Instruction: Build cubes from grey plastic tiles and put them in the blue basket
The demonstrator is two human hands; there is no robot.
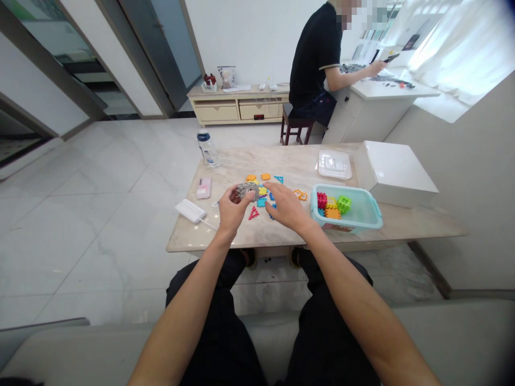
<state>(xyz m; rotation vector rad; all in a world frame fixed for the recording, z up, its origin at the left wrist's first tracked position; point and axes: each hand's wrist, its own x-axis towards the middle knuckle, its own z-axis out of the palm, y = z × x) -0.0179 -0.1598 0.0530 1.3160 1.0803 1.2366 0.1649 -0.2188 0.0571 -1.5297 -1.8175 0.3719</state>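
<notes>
My left hand (233, 208) is closed around a grey interlocking block (247, 189), held above the table, thumb across its near side. My right hand (285, 206) is just to the right of the block, fingers apart and nothing visible in them. Below and behind the hands lie loose interlocking pieces: orange ones (266, 176), a blue triangle (279, 179), a red triangle (253, 213) and several blue and yellow pieces partly hidden by my hands. More orange pieces (300, 195) lie right of my right hand.
A light blue tub (368, 214) on the right holds red, green, yellow and orange blocks. Behind it are a clear plastic lid (335, 164) and a white box (396, 166). On the left stand a water bottle (207, 149), a pink pack (204, 188) and a white power strip (190, 210). A person (316, 59) sits at another table.
</notes>
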